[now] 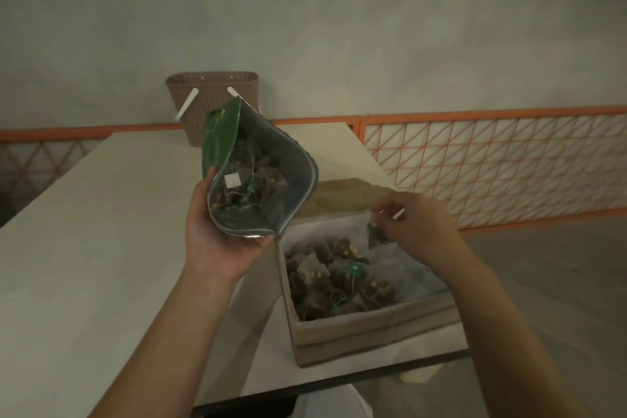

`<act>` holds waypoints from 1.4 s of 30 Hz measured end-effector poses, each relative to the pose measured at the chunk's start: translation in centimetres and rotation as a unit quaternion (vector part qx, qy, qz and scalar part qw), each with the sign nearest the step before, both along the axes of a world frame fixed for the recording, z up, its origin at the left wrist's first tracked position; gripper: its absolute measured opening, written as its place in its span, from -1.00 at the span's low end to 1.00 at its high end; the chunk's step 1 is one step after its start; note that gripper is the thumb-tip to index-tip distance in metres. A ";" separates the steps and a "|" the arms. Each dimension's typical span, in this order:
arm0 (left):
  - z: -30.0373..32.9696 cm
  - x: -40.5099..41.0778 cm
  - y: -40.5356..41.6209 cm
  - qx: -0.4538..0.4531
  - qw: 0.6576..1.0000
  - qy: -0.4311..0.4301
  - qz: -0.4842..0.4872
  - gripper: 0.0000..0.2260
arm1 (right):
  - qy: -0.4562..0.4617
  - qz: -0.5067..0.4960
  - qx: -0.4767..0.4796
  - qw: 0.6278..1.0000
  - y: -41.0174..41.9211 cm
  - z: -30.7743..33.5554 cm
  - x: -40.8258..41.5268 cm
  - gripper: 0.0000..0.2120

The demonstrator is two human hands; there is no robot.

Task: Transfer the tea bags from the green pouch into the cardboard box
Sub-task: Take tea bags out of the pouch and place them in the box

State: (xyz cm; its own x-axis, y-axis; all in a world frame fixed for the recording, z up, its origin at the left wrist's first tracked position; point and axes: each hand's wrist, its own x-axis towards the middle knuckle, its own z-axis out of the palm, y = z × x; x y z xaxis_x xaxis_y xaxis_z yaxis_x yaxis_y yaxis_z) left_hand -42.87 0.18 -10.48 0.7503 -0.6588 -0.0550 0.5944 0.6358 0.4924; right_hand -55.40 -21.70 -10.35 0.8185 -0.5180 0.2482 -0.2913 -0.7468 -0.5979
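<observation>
My left hand [217,231] holds the green pouch [220,136] from below, its mouth spread wide toward me. Its silver lining shows, and several tea bags [252,180] with strings and tags lie inside. To the right stands the open cardboard box [373,332], lined with white paper, with several tea bags [336,278] piled in it. Above the box's far right part, my right hand [417,224] pinches a single tea bag [377,235], which hangs from my fingers by its tag.
The box stands near the right front corner of a pale table [101,248]. A brown perforated basket [212,102] with white handles stands at the table's far end. An orange lattice railing [492,159] runs along the wall on the right.
</observation>
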 end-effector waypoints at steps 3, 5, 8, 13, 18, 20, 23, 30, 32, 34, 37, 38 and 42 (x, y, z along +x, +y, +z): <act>0.0 0.0 0.2 -0.003 1.000 0.001 0.002 -0.51 | -0.065 0.009 -0.001 0.998 1.1 0.2 0.3 -0.90; 0.0 0.1 0.3 -0.002 1.000 0.003 0.006 -0.53 | -0.137 0.028 0.023 0.990 2.8 1.5 0.3 -0.90; 0.2 0.1 0.4 -0.007 1.000 0.010 -0.007 -0.53 | -0.228 0.098 0.064 0.967 6.4 4.4 0.1 -0.91; 0.4 0.3 0.6 0.019 1.000 0.012 -0.001 -0.50 | -0.150 0.211 0.012 0.966 11.0 6.5 2.4 -0.87; 0.1 0.4 0.6 0.027 0.999 0.018 0.022 -0.53 | 0.001 0.214 -0.123 0.969 13.0 5.7 7.5 -0.75; 0.1 0.4 0.6 0.028 0.999 0.018 0.029 -0.54 | 0.059 0.185 -0.148 0.970 13.3 5.4 9.0 -0.64; 0.4 0.4 0.6 0.032 0.999 0.024 0.034 -0.56 | 0.109 0.160 -0.191 0.962 13.4 5.5 10.3 -0.54; 0.6 0.1 0.9 0.029 0.999 0.032 0.033 -0.61 | 0.054 0.173 -0.195 0.964 13.3 6.1 10.6 -0.53; 0.4 0.3 0.9 0.024 0.999 0.035 0.027 -0.61 | 0.033 0.183 -0.163 0.969 13.1 6.4 9.8 -0.53; 0.2 0.4 1.0 0.019 0.999 0.026 0.025 -0.58 | -0.005 0.200 -0.120 0.972 12.6 6.7 8.6 -0.57; 0.4 0.5 1.0 0.008 1.000 0.015 0.006 -0.55 | -0.070 0.222 -0.082 0.969 11.5 7.1 6.0 -0.63; 0.6 0.6 1.0 -0.002 1.000 0.014 -0.004 -0.54 | -0.091 0.223 -0.071 0.968 11.0 7.1 5.0 -0.66; 0.4 1.1 0.8 -0.020 0.999 0.013 -0.022 -0.46 | -0.166 0.189 0.000 0.968 8.3 7.0 1.8 -0.80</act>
